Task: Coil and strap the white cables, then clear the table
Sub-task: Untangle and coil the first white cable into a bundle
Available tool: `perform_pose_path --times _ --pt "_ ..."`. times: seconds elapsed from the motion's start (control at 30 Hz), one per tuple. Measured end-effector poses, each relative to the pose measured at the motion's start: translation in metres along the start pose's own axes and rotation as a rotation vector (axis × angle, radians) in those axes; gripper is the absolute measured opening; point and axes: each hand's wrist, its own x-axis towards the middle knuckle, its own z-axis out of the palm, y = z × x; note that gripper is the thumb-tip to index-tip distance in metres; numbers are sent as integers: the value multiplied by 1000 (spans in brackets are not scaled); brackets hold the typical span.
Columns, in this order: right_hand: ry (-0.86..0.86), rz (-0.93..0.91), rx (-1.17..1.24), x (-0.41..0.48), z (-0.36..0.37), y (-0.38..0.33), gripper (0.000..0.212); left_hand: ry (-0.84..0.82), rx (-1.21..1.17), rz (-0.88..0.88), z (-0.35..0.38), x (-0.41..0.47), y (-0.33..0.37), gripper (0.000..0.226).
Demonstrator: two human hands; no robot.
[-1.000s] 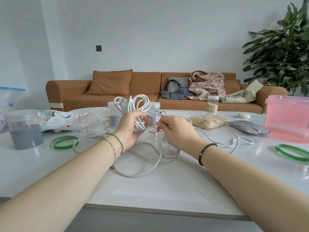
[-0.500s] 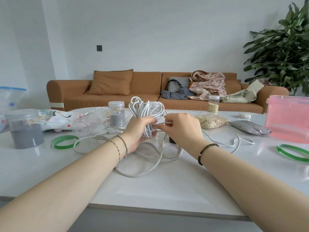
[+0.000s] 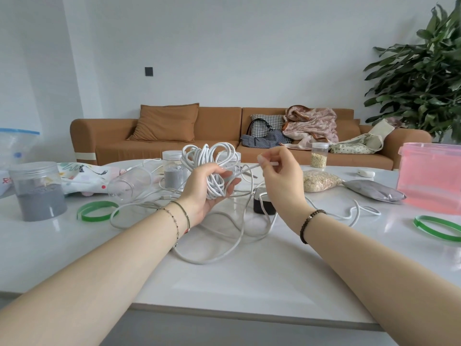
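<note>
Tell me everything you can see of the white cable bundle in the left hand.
The cable bundle is a thick hank of smooth, round white cord, many loops gathered unevenly. The left hand grips its lower half, held upright above the table, loops fanning out on top. One strand runs rightward to a free end pinched by the right hand. No strap is visible on it.

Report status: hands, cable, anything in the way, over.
Left hand grips coiled white cable. Right hand pinches a strand off the bundle. Loose cable sprawls on table, across black box.
</note>
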Motion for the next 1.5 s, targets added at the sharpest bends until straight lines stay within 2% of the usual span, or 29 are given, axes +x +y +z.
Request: perform_pose_path --times 0.23,0.37,0.53,0.77,0.93,1.07,1.2,1.33,1.5 --pt "125 110 187 7 -6 0 19 -220 -1 -100 5 -9 -1 29" --pt "119 140 223 8 -6 0 24 -304 42 -179 5 -12 -2 32" --pt "51 146 184 9 -4 6 16 -441 64 -290 2 -13 -2 36" --pt "25 187 215 7 -7 0 32 -505 141 -331 0 -11 -5 38" --pt "-48 258 378 7 -10 -5 35 -508 244 -309 2 -13 -6 32" --pt "-105 252 364 10 -13 -6 17 -433 315 -290 1 -10 -8 36" --pt "-156 236 362 8 -12 -11 7 -428 347 -286 1 -10 -10 25" --pt "-170 215 344 5 -10 -14 29 -364 316 -256 2 -10 -10 13" --pt "-228 218 368 -5 3 -17 46 -284 258 -126 3 -7 -9 17"
